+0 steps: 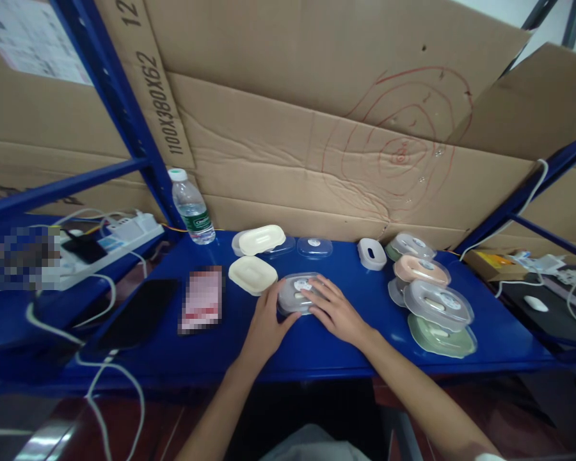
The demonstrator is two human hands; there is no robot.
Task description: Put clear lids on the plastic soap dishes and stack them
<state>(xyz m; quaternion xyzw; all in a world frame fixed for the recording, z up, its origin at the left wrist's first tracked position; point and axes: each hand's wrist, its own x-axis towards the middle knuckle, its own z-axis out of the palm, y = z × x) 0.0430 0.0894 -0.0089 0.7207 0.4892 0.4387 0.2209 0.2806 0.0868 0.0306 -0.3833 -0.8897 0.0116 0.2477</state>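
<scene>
In front of me on the blue table is a grey oval soap box (295,294) with a clear lid and a round white label. My left hand (267,317) is closed on its left side, thumb along the near edge. The fingers of my right hand (338,310) lie spread over the lid's right part. Just beyond my left hand sits a cream oval dish (253,275). Behind that dish, another cream dish (263,239) rests on pale and clear pieces. A loose clear lid (315,248) with a label lies farther back.
Several lidded boxes are piled on the right, including a peach one (422,270) and a green one (444,336). A white slotted piece (371,254) stands near the cardboard (269,115). Leftward are a water bottle (192,208), a pink blurred item (201,299), a black phone (137,314) and cables.
</scene>
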